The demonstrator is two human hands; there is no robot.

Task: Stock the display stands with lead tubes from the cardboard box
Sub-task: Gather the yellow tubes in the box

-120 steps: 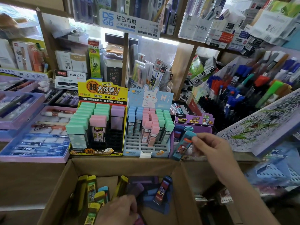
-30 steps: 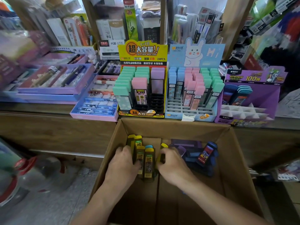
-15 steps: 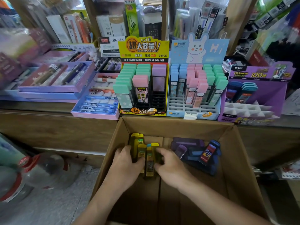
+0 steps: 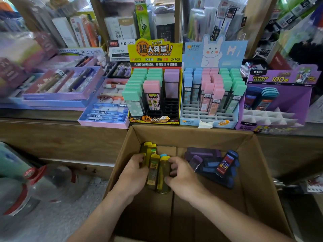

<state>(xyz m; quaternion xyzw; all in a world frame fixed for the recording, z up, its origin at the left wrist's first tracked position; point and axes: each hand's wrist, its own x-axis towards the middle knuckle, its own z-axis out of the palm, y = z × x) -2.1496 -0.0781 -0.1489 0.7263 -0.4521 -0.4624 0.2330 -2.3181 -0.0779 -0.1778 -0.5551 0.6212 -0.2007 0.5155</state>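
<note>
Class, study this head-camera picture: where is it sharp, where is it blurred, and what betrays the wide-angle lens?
Head view: sharp in the middle, on the yellow display stand and the left hand and right hand gripping yellow lead tubes; smeared at the left edge, over the purple pen trays and the clear bottle; the shelf upright leans outward, a wide-angle sign.

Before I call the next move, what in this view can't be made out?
Head view: the count of yellow tubes; the left hand and right hand cover the bundle's sides.
Head view: the cardboard box floor nearest the person; forearms and the bottom edge hide it.
Head view: labels on the dark tubes in the box; too small and blurred.
Head view: far-left trays; blurred.
</note>
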